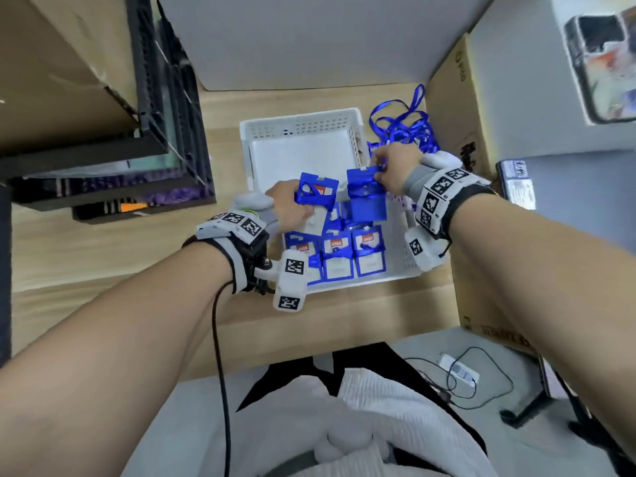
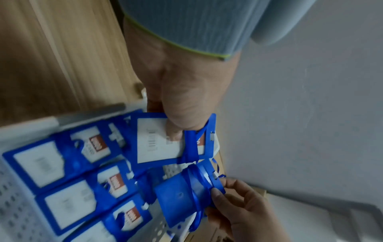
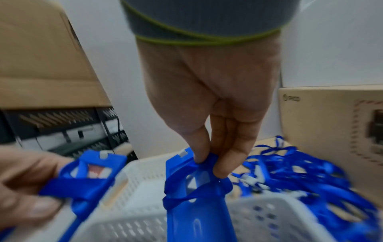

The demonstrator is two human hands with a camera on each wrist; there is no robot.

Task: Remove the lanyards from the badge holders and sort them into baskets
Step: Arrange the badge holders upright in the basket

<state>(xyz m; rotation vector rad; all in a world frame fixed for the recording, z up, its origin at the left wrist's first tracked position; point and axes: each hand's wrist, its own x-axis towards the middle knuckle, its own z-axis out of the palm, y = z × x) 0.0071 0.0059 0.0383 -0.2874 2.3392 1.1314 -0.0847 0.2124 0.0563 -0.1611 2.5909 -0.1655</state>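
- Both forearms reach forward from the person's lap over the wooden table point(image 1: 103, 256), each wrist wearing a marker-covered camera band.
- Left hand point(image 1: 287, 210) has its fingers point(image 2: 176, 132) curled round a blue badge holder point(image 1: 316, 192), thumb on its white card face, with its ribbon looped across the frame.
- Right hand point(image 1: 395, 170) pinches, fingers point(image 3: 202, 147) narrowed together, the top edge of a second badge holder point(image 1: 365, 194) whose lanyard point(image 3: 199, 194) is wound around its body.
- Just below both sets of fingers sits the near white basket point(image 1: 401, 242), packed with more holders in rows; beyond them is the far white basket point(image 1: 303, 127), which looks bare inside.
- Loose blue lanyards point(image 1: 402, 127) lie heaped on the table just beyond the right fingers, beside a cardboard box point(image 1: 457, 108), not in either basket.
- My guess is each hand has just lifted a holder and unwinding comes next.
- Risk: with both hands occupied, neither is free to work a clip; tugging the wound ribbon could tighten it or pull the holder from that narrow pinch.
- Risk: a dangling ribbon could snag the holders below and drag them out of their rows.
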